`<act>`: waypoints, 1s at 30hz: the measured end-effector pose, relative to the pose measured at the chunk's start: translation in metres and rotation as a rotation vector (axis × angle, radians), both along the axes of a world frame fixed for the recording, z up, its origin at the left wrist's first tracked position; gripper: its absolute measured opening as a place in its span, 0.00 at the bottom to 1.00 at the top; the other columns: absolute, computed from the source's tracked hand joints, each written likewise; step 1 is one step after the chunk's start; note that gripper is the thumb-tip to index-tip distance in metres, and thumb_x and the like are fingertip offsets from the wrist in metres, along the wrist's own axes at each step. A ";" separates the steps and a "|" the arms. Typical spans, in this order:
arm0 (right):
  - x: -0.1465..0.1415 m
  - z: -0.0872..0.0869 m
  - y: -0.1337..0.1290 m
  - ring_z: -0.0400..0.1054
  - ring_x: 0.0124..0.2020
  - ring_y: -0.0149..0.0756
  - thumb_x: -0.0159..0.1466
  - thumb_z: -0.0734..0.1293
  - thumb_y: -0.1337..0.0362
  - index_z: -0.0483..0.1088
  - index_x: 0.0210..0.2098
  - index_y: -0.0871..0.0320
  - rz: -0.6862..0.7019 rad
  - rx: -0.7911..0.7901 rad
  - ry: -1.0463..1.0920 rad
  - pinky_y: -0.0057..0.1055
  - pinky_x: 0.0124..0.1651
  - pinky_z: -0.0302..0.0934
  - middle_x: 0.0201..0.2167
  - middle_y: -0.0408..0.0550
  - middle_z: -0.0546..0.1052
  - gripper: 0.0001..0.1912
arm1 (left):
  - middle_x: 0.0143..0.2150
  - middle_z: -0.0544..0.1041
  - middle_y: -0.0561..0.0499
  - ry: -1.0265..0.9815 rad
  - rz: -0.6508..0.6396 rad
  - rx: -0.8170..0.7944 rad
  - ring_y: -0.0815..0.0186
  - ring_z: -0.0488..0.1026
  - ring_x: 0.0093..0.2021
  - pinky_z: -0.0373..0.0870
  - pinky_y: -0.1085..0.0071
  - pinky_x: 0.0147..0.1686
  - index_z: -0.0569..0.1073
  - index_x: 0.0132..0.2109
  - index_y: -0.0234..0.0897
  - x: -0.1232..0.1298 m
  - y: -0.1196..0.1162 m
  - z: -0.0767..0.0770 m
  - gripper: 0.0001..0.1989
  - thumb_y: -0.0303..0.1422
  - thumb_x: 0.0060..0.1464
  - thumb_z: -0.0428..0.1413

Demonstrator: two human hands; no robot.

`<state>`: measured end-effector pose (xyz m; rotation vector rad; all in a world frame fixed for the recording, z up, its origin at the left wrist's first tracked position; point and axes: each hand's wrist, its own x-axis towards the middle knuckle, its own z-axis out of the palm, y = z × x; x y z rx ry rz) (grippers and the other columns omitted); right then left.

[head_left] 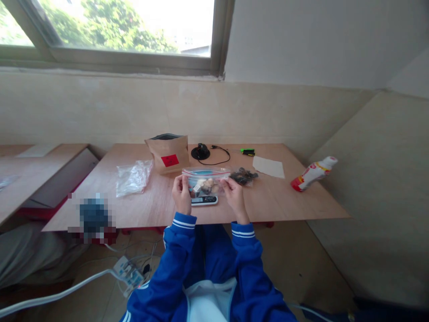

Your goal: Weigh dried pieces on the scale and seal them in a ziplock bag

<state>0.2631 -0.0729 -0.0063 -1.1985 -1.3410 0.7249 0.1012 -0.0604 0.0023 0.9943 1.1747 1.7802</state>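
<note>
A clear zip bag (208,182) with a red line along its top holds pale and brown pieces. My left hand (182,195) pinches its left side, and my right hand (234,197) grips its right side. Just below the bag, a white scale (205,201) with a dark display lies on the table, partly covered by the bag. Behind my right hand rests another clear bag of dark brown pieces (243,176). An open brown paper pouch (169,154) with a red label stands behind my left hand.
Empty clear bags (134,178) lie left on the wooden table (268,205). Further back are a black round stand (200,152) with a cable, a green-and-black tool (248,152) and a paper sheet (268,167). A red-and-white bottle (313,174) is at the right.
</note>
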 end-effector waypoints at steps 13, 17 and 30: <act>-0.012 0.022 -0.008 0.71 0.32 0.34 0.61 0.66 0.51 0.70 0.32 0.58 -0.123 0.068 0.204 0.31 0.38 0.65 0.30 0.46 0.77 0.15 | 0.19 0.61 0.59 0.149 -0.172 0.075 0.75 0.56 0.18 0.54 0.77 0.18 0.71 0.37 0.38 -0.016 -0.005 0.006 0.17 0.48 0.56 0.53; -0.018 0.023 -0.010 0.66 0.24 0.30 0.61 0.65 0.51 0.68 0.31 0.58 -0.232 0.105 0.252 0.27 0.30 0.61 0.22 0.41 0.73 0.15 | 0.17 0.57 0.61 0.063 -0.095 0.077 0.76 0.52 0.16 0.51 0.79 0.17 0.69 0.34 0.37 -0.014 -0.009 0.011 0.17 0.48 0.55 0.53; -0.023 0.026 -0.009 0.71 0.29 0.35 0.57 0.68 0.50 0.67 0.38 0.56 0.024 0.015 0.334 0.29 0.32 0.65 0.26 0.44 0.76 0.18 | 0.23 0.67 0.57 0.006 -0.139 0.063 0.76 0.60 0.20 0.58 0.80 0.20 0.72 0.35 0.37 -0.026 -0.013 0.018 0.17 0.47 0.53 0.56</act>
